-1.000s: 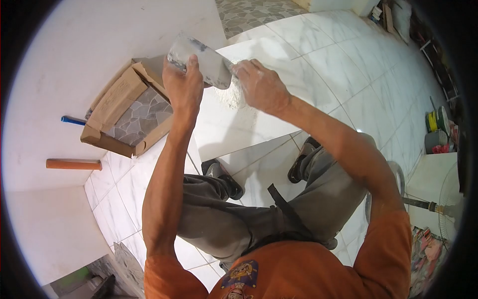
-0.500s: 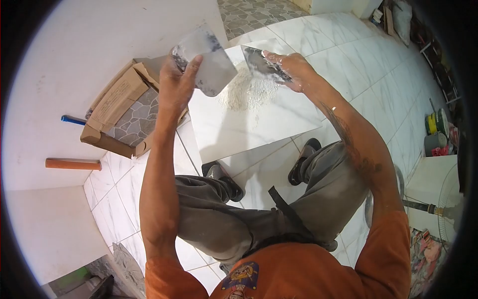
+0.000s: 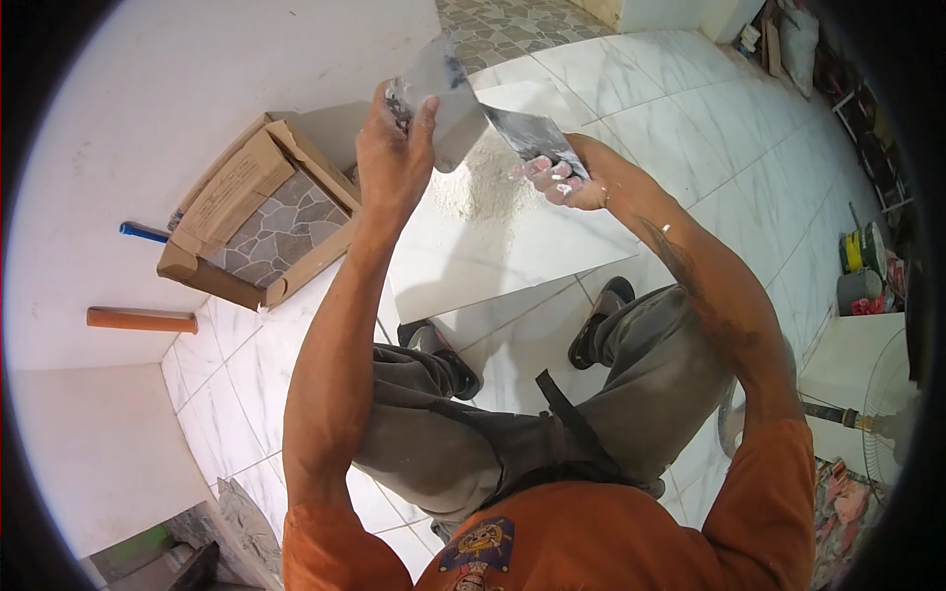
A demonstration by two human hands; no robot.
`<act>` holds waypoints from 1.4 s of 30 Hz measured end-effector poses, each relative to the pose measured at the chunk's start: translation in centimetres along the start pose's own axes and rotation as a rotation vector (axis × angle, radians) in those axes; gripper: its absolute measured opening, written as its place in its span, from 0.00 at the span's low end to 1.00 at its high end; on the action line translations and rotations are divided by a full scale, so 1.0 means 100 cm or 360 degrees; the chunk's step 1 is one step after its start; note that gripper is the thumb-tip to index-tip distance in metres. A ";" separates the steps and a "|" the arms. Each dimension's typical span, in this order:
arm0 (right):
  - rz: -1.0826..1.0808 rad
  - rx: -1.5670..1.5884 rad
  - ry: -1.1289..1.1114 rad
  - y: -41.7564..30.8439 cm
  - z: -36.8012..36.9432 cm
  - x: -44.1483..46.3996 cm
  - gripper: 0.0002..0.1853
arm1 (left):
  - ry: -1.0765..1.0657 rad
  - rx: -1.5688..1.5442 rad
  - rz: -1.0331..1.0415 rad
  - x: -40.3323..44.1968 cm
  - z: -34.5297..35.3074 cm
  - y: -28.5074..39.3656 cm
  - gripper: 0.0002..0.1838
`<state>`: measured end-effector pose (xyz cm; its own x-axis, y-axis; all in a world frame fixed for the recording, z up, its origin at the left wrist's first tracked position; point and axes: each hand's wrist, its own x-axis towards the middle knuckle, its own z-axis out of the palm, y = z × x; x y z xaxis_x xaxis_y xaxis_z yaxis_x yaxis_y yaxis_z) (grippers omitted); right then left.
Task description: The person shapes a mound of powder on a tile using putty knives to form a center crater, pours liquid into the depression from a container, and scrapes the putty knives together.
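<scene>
My left hand [image 3: 399, 148] is wrapped round a wide grey metal plate [image 3: 448, 108], its thumb on the near face. In my right hand [image 3: 572, 177] is a smaller flat scraper blade [image 3: 537, 136], smeared with white, its far corner at the edge of the plate. White powder sticks to my right fingertips. Below both tools, a heap of white crumbly powder [image 3: 478, 192] lies on a white marbled tile [image 3: 512, 266] between my feet.
An open cardboard box [image 3: 222, 192] with stone-patterned tiles leans at the left wall. An orange pipe [image 3: 143, 319] and a blue-ended rod [image 3: 144, 232] stick out from the wall. On the right are a fan [image 3: 887, 394] and a grey pot [image 3: 859, 291].
Both tools came apart, then met again above the powder. My left hand has moved right with the plate; my right hand has turned, so its fingers now show beneath the blade.
</scene>
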<state>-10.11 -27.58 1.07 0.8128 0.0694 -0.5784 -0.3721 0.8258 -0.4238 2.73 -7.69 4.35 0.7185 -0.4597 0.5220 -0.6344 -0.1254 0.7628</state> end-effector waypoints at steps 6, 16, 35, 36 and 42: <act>0.0064 0.0077 -0.0192 -0.006 -0.016 -0.014 0.25 | -0.0055 0.0036 0.0016 0.003 -0.008 -0.013 0.22; -0.0868 -0.1391 0.0531 -0.016 -0.002 -0.030 0.28 | -0.0125 0.0119 -0.0003 0.002 -0.032 -0.012 0.25; -0.0835 -0.4266 0.0441 -0.033 0.065 0.023 0.26 | -0.0099 0.0670 -0.0091 0.002 -0.060 -0.045 0.26; -0.0804 -0.4290 0.0449 -0.031 0.068 0.027 0.26 | -0.0104 0.0652 -0.0098 0.003 -0.061 -0.044 0.26; -0.0629 -0.4413 0.0418 -0.015 0.055 0.054 0.26 | -0.0206 0.0677 -0.0160 0.000 -0.064 -0.034 0.30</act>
<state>-2.71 -25.36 2.45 0.9586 0.0144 -0.2844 0.0833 -0.9692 0.2317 6.74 -1.62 4.22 0.7579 -0.5296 0.3809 -0.6437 -0.5124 0.5684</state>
